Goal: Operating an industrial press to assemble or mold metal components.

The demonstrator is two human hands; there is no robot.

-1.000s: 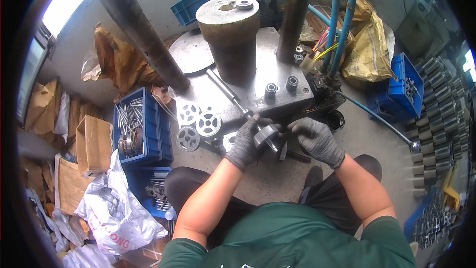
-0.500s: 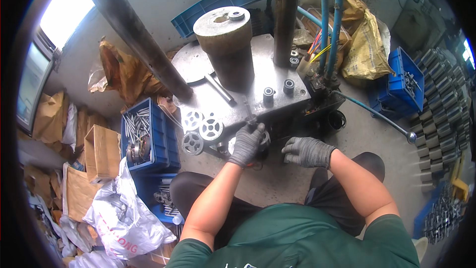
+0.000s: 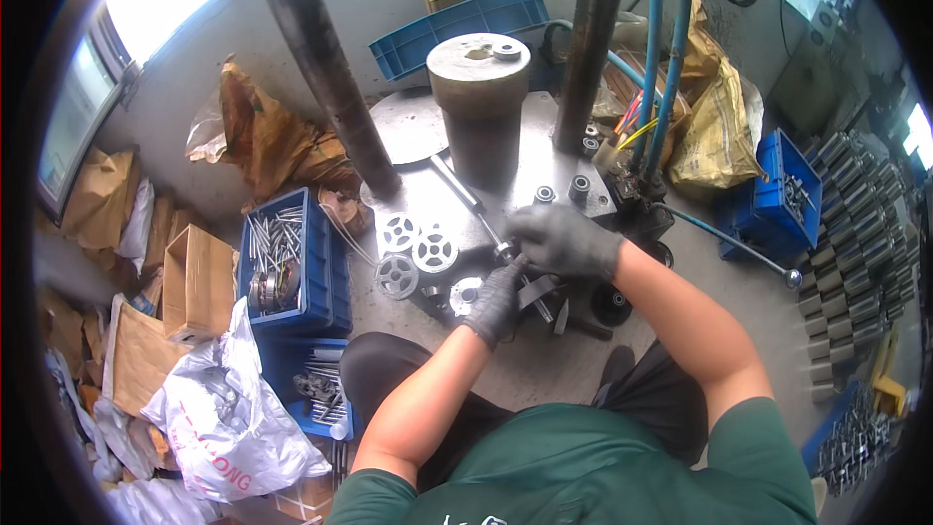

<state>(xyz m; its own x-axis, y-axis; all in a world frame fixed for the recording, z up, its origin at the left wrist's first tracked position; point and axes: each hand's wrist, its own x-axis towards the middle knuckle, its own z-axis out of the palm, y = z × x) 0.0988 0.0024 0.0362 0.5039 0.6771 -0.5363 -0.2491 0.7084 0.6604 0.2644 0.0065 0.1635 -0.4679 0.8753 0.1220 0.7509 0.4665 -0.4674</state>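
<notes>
Both my hands wear grey gloves and meet at the near edge of a metal machine table point(image 3: 535, 126). My left hand point(image 3: 494, 306) is closed around a thin metal shaft point(image 3: 490, 230) with a small dark collar point(image 3: 505, 251). The shaft slants toward me, its middle partly hidden by my fingers. My right hand point(image 3: 564, 238) is curled at the shaft's upper part, fingertips pressed together; what they pinch is hidden. Beside the left hand lies a pale round flange point(image 3: 466, 296). Several spoked discs point(image 3: 434, 250) lie left of it. A thicker rod point(image 3: 457, 183) rests farther back.
A thick cylinder point(image 3: 478, 68) stands mid-table between two dark columns point(image 3: 326, 68) point(image 3: 593, 49). Two small bearing-topped pieces point(image 3: 579, 187) sit at right. Blue crates of rods point(image 3: 316, 267) stand left. A ball-ended lever point(image 3: 739, 238) juts out right, near stacked metal cylinders point(image 3: 846, 262).
My right hand has moved up and left, from apart with loose fingers to the shaft, where it is closed. The left hand stays on the shaft. The whole view has shifted slightly.
</notes>
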